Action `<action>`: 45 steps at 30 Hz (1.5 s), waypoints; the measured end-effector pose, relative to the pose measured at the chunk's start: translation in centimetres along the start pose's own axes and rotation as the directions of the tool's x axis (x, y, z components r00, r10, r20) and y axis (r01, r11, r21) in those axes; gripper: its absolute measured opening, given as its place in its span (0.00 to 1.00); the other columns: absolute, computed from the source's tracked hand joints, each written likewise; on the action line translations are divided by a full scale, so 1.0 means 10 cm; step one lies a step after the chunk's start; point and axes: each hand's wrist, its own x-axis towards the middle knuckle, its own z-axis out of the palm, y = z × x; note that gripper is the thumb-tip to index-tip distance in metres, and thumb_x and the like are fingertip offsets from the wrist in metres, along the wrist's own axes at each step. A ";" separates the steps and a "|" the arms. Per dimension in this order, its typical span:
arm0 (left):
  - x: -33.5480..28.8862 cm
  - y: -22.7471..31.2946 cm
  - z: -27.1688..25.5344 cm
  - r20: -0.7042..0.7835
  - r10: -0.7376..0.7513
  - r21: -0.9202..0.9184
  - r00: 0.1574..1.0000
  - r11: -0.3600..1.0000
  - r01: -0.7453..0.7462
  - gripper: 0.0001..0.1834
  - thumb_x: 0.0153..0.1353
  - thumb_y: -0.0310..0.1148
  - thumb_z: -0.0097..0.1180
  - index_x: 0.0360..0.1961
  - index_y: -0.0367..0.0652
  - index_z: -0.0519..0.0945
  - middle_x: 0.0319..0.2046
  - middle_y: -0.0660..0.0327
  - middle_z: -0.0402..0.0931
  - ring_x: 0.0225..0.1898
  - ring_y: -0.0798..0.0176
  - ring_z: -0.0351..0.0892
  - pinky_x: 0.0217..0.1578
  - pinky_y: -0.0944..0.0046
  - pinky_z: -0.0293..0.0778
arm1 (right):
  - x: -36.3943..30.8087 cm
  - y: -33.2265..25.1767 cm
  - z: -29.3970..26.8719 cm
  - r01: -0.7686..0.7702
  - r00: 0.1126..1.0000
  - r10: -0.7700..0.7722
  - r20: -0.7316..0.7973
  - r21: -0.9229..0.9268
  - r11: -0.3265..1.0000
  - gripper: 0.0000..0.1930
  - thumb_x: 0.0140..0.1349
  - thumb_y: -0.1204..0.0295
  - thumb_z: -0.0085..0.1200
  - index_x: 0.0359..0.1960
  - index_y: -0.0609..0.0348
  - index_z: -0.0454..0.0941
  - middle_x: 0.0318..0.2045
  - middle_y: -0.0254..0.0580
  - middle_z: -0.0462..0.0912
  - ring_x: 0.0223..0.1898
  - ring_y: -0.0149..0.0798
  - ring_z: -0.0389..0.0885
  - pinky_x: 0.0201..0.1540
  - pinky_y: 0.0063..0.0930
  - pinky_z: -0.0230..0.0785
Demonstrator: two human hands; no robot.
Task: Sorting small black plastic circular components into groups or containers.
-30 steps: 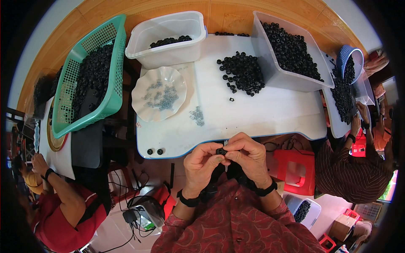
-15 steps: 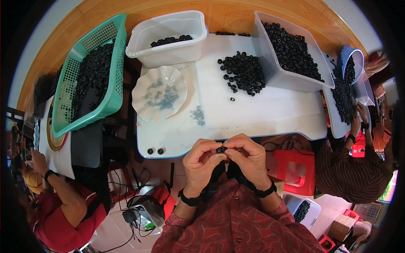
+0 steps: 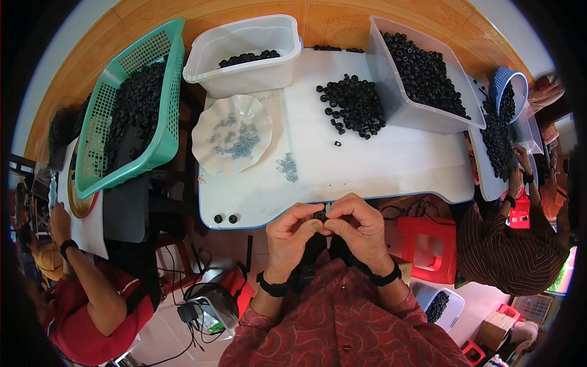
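Observation:
Between my fingertips, just off the table's front edge, is a small black ring-shaped part (image 3: 320,215). My left hand (image 3: 291,240) pinches it from the left with thumb and forefinger, and my right hand (image 3: 358,235) pinches it from the right. Beyond my hands, a loose pile of similar black parts (image 3: 353,104) lies on the white table (image 3: 342,165). A wavy-rimmed white plate (image 3: 205,156) holds many small clear pieces, and a patch of the same clear pieces (image 3: 287,167) lies beside it. Two black parts (image 3: 225,219) stand near the table's front left corner.
A grey bin (image 3: 400,107) of black parts stands back right; a white tub (image 3: 244,78) with some stands back left. Left is a green basket (image 3: 165,144). Co-workers sit at left (image 3: 104,293) and right (image 3: 510,251). A red stool (image 3: 406,244) stands right of me.
My hands stay in almost the same place, with the black part slightly turned between the fingertips. The left co-worker's hand has moved farther up toward their table.

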 end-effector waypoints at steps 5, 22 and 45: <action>0.00 -0.03 -0.02 -0.029 -0.046 -0.003 0.999 0.999 0.046 0.14 0.63 0.19 0.54 0.50 0.31 0.78 0.38 0.58 0.78 0.36 0.67 0.80 0.40 0.69 0.79 | 0.03 -0.06 0.03 0.007 1.000 -0.009 -0.014 -0.076 0.997 0.09 0.56 0.85 0.59 0.38 0.65 0.76 0.35 0.39 0.74 0.32 0.29 0.82 0.30 0.18 0.74; 0.10 0.22 -0.12 0.138 -0.233 0.126 0.963 0.968 0.216 0.22 0.61 0.19 0.57 0.57 0.33 0.72 0.31 0.63 0.78 0.32 0.72 0.77 0.35 0.72 0.75 | 0.05 -0.15 -0.06 0.070 0.975 0.021 0.223 -0.393 0.917 0.19 0.51 0.77 0.66 0.47 0.59 0.80 0.39 0.40 0.75 0.34 0.36 0.77 0.35 0.28 0.72; 0.06 0.06 -0.16 0.257 0.001 0.112 0.966 0.993 -0.030 0.33 0.50 0.14 0.65 0.59 0.34 0.72 0.46 0.57 0.75 0.41 0.68 0.77 0.41 0.69 0.76 | 0.02 -0.12 0.08 0.098 0.995 -0.097 0.024 -0.407 0.908 0.14 0.49 0.81 0.66 0.38 0.62 0.79 0.27 0.40 0.79 0.25 0.32 0.79 0.27 0.23 0.71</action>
